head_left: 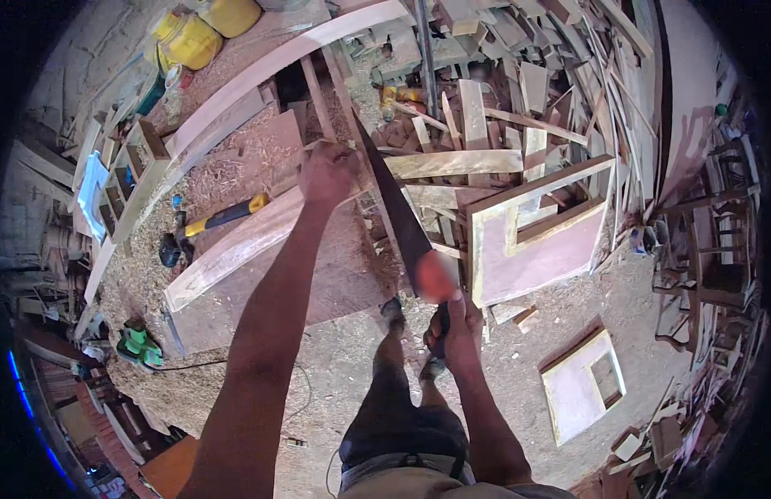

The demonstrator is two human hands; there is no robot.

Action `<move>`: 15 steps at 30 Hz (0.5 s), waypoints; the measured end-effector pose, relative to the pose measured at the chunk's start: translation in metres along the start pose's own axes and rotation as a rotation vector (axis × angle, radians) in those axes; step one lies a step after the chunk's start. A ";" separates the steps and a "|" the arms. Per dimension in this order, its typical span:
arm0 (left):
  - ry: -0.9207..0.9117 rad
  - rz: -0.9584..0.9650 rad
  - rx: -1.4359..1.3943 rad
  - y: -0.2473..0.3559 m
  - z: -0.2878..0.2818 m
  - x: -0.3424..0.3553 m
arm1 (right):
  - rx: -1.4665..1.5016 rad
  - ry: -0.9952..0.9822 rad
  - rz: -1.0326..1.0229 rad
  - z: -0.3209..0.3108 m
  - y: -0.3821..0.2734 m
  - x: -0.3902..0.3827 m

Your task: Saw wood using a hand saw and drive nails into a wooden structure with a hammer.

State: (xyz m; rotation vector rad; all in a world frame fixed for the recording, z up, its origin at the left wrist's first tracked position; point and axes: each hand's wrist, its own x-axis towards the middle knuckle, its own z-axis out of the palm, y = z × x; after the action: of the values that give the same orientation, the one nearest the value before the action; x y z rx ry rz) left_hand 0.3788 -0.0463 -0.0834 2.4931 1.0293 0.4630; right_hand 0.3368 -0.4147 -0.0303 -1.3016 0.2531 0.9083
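Note:
My right hand (pixel 453 328) grips the dark handle of a hand saw (pixel 394 195), whose long blade angles away toward the upper middle, with a blurred orange patch near the handle. My left hand (pixel 327 170) is closed on a pale wooden board (pixel 223 260) at its upper right end, just left of the blade. A narrow plank runs close along the blade. Below the board lies a broad wooden panel (pixel 290 287). A yellow-and-black hammer-like tool (pixel 219 218) rests among shavings left of my left forearm.
Piled offcuts (pixel 518 100) fill the upper right, with wooden frames (pixel 518 270) leaning below and another (pixel 572 399) on the floor (pixel 510 391). Yellow jugs (pixel 190 41) sit upper left, a green power tool (pixel 140 345) and cord lower left. Stacked chairs (pixel 709 274) line the right side.

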 end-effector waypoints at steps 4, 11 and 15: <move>0.140 0.096 -0.066 -0.003 0.008 0.002 | 0.068 -0.008 -0.017 -0.009 -0.001 -0.008; 0.417 0.132 -0.150 -0.007 0.016 0.002 | 0.046 0.006 -0.006 -0.008 0.004 -0.013; 0.357 -0.065 -0.261 -0.024 0.002 0.016 | 0.099 -0.014 0.065 -0.012 0.006 -0.010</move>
State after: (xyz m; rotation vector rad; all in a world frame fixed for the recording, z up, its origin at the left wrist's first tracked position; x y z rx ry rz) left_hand 0.3766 -0.0195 -0.0937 2.1841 1.0937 0.9820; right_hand 0.3303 -0.4296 -0.0317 -1.2010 0.3272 0.9476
